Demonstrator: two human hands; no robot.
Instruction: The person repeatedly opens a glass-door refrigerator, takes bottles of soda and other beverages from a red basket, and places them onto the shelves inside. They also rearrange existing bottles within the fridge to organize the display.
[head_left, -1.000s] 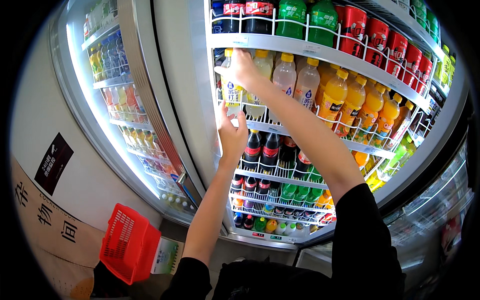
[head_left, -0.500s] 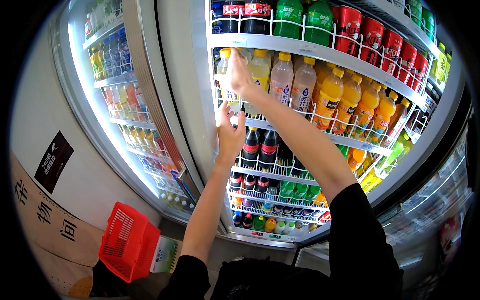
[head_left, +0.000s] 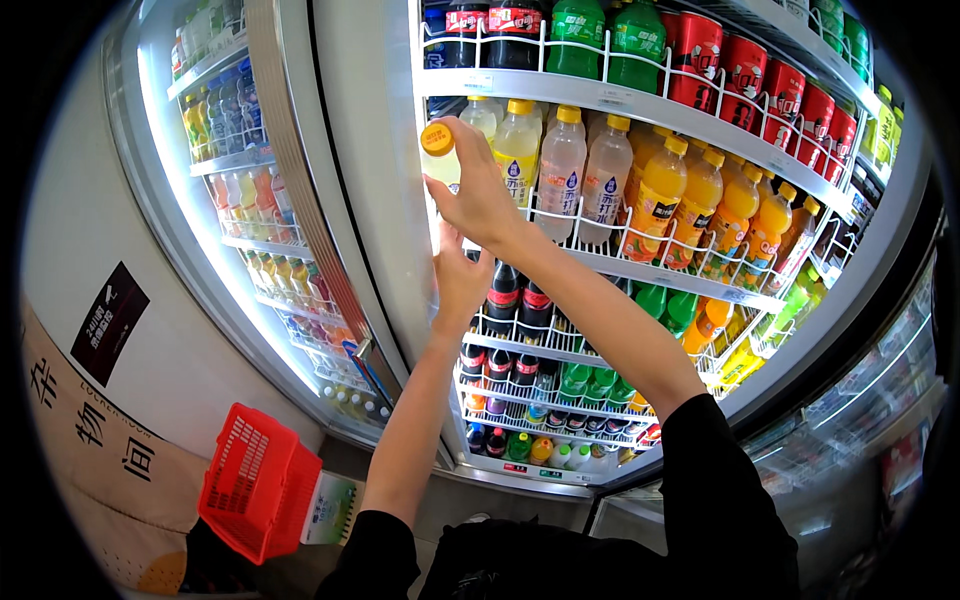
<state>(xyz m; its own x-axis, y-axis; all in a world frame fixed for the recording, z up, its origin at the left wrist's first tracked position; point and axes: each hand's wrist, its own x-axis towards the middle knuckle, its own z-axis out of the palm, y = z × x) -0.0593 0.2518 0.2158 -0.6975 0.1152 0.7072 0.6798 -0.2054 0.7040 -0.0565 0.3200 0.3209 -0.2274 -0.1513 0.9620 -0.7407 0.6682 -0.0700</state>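
A soda drink bottle with a yellow cap (head_left: 437,139) is tipped so that its top faces me, at the left end of a fridge shelf. My right hand (head_left: 476,190) is wrapped round it and hides most of its body. Just below, my left hand (head_left: 460,283) is raised with thumb and fingers apart, close under the bottle. Its fingertips are partly behind my right hand, so I cannot tell if they touch the bottle. Beside my right hand stand a yellow-labelled bottle (head_left: 518,150) and two clear pinkish bottles with yellow caps (head_left: 562,160).
Orange juice bottles (head_left: 657,195) fill the same shelf to the right, behind a white wire rail. Red cans (head_left: 742,78) and green bottles (head_left: 637,45) stand above; cola bottles (head_left: 503,295) below. A red basket (head_left: 255,485) is at lower left, near another lit fridge (head_left: 240,150).
My right hand has drawn the bottle forward and down from its row and tipped its cap toward me. My left hand has shifted slightly and is now partly covered by the right.
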